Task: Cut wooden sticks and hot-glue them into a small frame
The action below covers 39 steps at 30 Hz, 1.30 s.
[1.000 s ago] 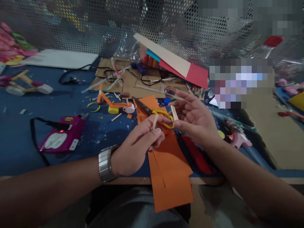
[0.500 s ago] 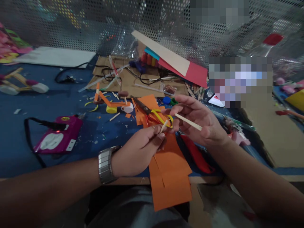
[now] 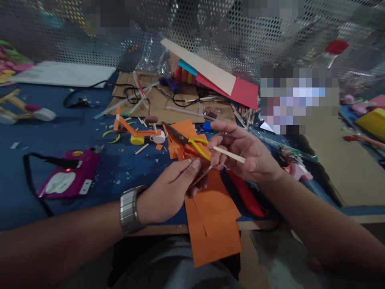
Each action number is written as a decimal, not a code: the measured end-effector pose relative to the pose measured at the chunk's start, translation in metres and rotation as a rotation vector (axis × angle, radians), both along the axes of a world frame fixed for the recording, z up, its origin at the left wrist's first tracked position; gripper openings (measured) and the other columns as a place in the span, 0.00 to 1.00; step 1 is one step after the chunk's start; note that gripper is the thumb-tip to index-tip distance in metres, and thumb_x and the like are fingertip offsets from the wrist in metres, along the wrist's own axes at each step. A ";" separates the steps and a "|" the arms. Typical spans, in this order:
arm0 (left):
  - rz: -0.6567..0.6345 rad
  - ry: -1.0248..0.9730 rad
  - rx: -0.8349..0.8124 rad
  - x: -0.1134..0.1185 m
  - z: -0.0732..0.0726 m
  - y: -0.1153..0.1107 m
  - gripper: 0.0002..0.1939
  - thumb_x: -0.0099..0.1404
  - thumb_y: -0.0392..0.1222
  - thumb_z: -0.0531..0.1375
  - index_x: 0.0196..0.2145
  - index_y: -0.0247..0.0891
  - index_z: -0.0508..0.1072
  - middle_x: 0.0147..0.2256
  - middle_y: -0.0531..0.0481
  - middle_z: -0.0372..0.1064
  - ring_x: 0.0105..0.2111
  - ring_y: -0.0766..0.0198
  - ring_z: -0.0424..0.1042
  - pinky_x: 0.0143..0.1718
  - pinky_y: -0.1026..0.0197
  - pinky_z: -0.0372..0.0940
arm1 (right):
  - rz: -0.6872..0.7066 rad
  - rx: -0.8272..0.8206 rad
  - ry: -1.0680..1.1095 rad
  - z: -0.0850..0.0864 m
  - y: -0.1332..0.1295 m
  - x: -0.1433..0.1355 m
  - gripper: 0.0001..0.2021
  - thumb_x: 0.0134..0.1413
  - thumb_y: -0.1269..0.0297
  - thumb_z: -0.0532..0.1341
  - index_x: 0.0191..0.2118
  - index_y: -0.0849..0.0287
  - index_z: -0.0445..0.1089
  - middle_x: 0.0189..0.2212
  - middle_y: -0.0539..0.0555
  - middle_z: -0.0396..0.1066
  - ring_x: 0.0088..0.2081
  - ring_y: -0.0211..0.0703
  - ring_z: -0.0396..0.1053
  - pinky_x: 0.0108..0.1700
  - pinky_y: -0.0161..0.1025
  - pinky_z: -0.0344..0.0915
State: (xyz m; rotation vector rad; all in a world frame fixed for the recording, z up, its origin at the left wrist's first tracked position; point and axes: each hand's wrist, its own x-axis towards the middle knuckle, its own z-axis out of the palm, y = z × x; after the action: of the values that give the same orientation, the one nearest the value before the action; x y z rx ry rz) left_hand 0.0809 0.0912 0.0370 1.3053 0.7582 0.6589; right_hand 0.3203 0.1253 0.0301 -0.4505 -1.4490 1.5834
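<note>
My left hand (image 3: 171, 188), a metal watch on its wrist, is closed around a thin wooden stick (image 3: 202, 176) that slants up to the right. My right hand (image 3: 245, 154) pinches a second, paler wooden stick (image 3: 230, 155) between thumb and fingers. The two hands almost touch. Beneath them lie cut sheets of orange paper (image 3: 213, 233), one hanging over the table edge. Scissors with yellow handles (image 3: 192, 141) rest on the paper just behind my hands, their handles partly hidden by my right fingers.
A small orange model with yellow and white wheels (image 3: 138, 134) stands left of the scissors. Further left is a magenta box with a plugged cable (image 3: 70, 172). A red-handled tool (image 3: 248, 192) lies by my right forearm. Cardboard (image 3: 339, 160) and a perforated screen (image 3: 144, 24) bound the table.
The stick in my left hand has turned to lie lower and flatter, and my left thumb has shifted upward. My right hand still holds its stick. The whole view has shifted slightly.
</note>
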 end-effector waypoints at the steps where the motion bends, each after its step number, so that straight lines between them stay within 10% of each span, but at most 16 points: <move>1: 0.016 -0.001 -0.006 0.000 -0.001 0.001 0.28 0.84 0.66 0.53 0.41 0.39 0.76 0.32 0.49 0.71 0.27 0.64 0.65 0.29 0.61 0.63 | -0.003 -0.027 0.017 0.002 0.000 0.000 0.41 0.52 0.49 0.84 0.69 0.49 0.73 0.52 0.56 0.80 0.42 0.45 0.84 0.44 0.42 0.86; 7: 0.105 0.020 0.134 0.000 -0.007 0.009 0.26 0.84 0.62 0.53 0.45 0.40 0.80 0.42 0.44 0.80 0.42 0.55 0.78 0.51 0.53 0.75 | 0.035 -0.177 0.155 0.012 -0.002 0.001 0.38 0.52 0.52 0.85 0.65 0.53 0.76 0.50 0.52 0.82 0.41 0.39 0.84 0.41 0.32 0.83; 12: 0.106 0.158 0.349 0.000 -0.001 0.017 0.23 0.84 0.55 0.53 0.35 0.39 0.75 0.35 0.49 0.75 0.35 0.61 0.71 0.41 0.58 0.69 | 0.085 -0.217 0.194 0.013 0.002 0.006 0.36 0.51 0.56 0.84 0.65 0.51 0.77 0.50 0.51 0.84 0.40 0.37 0.85 0.40 0.29 0.82; 20: 0.002 0.427 0.744 -0.003 0.028 0.018 0.20 0.78 0.48 0.60 0.28 0.39 0.76 0.30 0.51 0.71 0.33 0.62 0.69 0.38 0.58 0.60 | 0.201 -0.122 0.298 0.003 0.016 0.010 0.37 0.53 0.55 0.82 0.67 0.53 0.75 0.51 0.52 0.85 0.37 0.34 0.84 0.32 0.24 0.77; 26: -0.005 0.681 0.897 0.008 0.061 0.060 0.11 0.65 0.43 0.68 0.26 0.38 0.79 0.33 0.45 0.75 0.35 0.56 0.67 0.45 0.52 0.60 | 0.225 -0.094 0.257 0.005 0.016 0.011 0.39 0.53 0.51 0.82 0.68 0.52 0.73 0.50 0.52 0.84 0.34 0.32 0.80 0.30 0.24 0.75; 33: 0.129 0.622 0.788 0.032 0.075 0.107 0.11 0.64 0.34 0.63 0.45 0.38 0.80 0.47 0.44 0.79 0.50 0.51 0.73 0.56 0.50 0.67 | 0.176 -0.093 0.273 0.007 0.018 0.009 0.37 0.52 0.53 0.83 0.65 0.53 0.74 0.49 0.51 0.84 0.34 0.34 0.80 0.35 0.28 0.80; 39: -0.004 0.392 0.345 0.014 0.046 0.066 0.22 0.79 0.59 0.55 0.43 0.38 0.78 0.36 0.43 0.78 0.30 0.59 0.75 0.31 0.58 0.70 | 0.040 -0.099 0.281 0.004 0.024 0.009 0.35 0.53 0.56 0.84 0.64 0.49 0.75 0.51 0.50 0.83 0.39 0.35 0.82 0.38 0.29 0.81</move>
State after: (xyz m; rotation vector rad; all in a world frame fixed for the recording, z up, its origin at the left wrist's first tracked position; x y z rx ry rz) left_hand 0.0947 0.1570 0.0826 1.7839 0.9873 0.5512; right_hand 0.3293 0.1491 0.0342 -0.2441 -1.1771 1.6811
